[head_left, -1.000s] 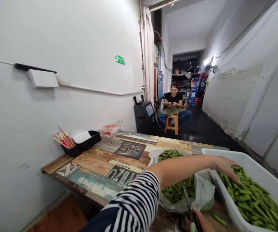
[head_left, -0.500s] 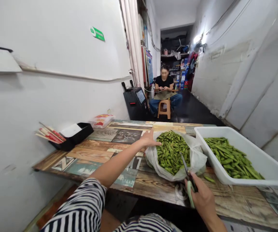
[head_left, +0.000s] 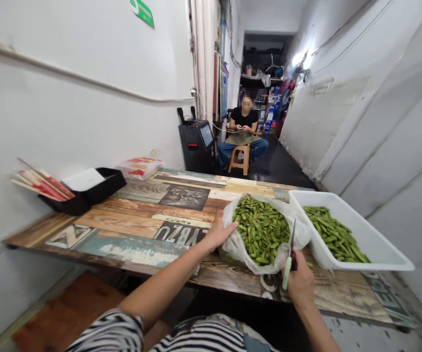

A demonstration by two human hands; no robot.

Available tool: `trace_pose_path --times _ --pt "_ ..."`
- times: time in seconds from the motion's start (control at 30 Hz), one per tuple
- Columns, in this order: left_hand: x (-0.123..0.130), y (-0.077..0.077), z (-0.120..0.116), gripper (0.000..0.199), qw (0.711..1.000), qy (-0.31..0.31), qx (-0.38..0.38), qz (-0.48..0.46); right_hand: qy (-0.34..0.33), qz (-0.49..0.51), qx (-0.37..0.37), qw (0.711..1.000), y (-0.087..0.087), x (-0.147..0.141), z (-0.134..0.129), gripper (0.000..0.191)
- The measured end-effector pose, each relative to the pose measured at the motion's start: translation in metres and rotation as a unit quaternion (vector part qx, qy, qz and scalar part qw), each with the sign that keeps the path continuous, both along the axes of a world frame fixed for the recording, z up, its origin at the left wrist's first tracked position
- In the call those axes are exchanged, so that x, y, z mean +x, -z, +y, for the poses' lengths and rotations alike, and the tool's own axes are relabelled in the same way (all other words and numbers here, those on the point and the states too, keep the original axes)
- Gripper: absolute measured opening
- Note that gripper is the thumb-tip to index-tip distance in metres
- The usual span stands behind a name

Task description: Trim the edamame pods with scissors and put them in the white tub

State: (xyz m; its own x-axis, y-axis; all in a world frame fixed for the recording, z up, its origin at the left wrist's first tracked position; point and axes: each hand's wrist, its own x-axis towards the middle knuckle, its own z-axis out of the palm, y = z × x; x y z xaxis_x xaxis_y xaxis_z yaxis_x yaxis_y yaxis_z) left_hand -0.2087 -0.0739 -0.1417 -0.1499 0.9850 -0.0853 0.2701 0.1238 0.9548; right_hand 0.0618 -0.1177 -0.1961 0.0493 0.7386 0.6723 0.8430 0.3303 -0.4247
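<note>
A white plastic bag (head_left: 229, 247) full of green pods (head_left: 260, 227) stands open on the patterned wooden table (head_left: 123, 222). My left hand (head_left: 220, 232) grips the bag's left rim, thumb over the edge. At the bag's front right, my right hand (head_left: 301, 276) is closed round the pale green handle of scissors (head_left: 287, 271); their blades point up and away beside the bag. To the right sits a white tub (head_left: 375, 234) holding more green pods (head_left: 333, 234).
A black holder (head_left: 103, 188) with red-and-white packets (head_left: 46, 185) is at the table's left. Behind it lies a clear packet (head_left: 139, 167). Beyond the table are a black machine (head_left: 196, 144) and a person (head_left: 244, 120) sitting behind a stool (head_left: 239, 159).
My left hand has come down and closed on the bag's rim. The scissors have turned more upright in my right hand. The whole view has shifted.
</note>
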Motion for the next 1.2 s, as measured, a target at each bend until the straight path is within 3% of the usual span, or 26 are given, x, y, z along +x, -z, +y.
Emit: trace_pose_path --times 0.1,0.23,0.43,0.53,0.6,0.67,0.77,0.8,0.9,0.97,1.07,1.2 --pt "-0.004 0.011 -0.027 0.049 0.998 -0.034 0.0 0.048 0.001 0.0 -0.041 0.999 -0.008 0.008 0.005 0.047" --pt "-0.016 0.01 -0.049 0.041 0.991 0.012 -0.023 0.132 0.002 0.0 -0.108 0.994 -0.024 0.011 0.003 0.05" --pt "-0.021 -0.006 -0.055 0.046 0.948 0.012 -0.028 0.317 0.038 -0.015 -0.131 0.991 -0.054 0.003 -0.025 0.05" --pt "-0.023 -0.019 -0.056 0.048 0.949 0.039 -0.007 0.311 0.021 -0.036 -0.133 0.99 -0.068 -0.004 -0.038 0.049" --pt "-0.026 -0.03 -0.058 0.059 0.95 0.053 0.006 0.309 -0.008 -0.048 -0.157 0.986 -0.075 -0.006 -0.044 0.046" --pt "-0.027 -0.044 -0.058 0.068 0.938 0.027 0.033 0.343 -0.044 -0.027 -0.207 0.977 -0.081 -0.009 -0.051 0.043" --pt "-0.021 -0.061 -0.049 0.05 0.911 0.026 0.128 0.392 -0.127 0.093 -0.308 0.938 -0.093 -0.017 -0.068 0.045" --pt "-0.016 -0.064 -0.043 0.04 0.902 0.066 0.164 0.393 -0.167 0.142 -0.337 0.916 -0.097 -0.02 -0.074 0.047" --pt "-0.001 -0.062 -0.022 0.017 0.874 0.209 0.203 0.388 -0.201 0.254 -0.303 0.896 -0.107 -0.033 -0.085 0.048" --pt "0.007 -0.054 -0.012 0.013 0.852 0.264 0.193 0.409 -0.243 0.339 -0.32 0.851 -0.109 -0.042 -0.079 0.045" --pt "0.017 -0.038 -0.014 0.018 0.842 0.242 0.171 0.451 -0.304 0.459 -0.375 0.746 -0.102 -0.055 -0.055 0.043" --pt "0.027 -0.024 -0.031 0.026 0.837 0.156 0.161 0.499 -0.246 0.532 -0.421 0.692 -0.076 -0.059 -0.036 0.039"
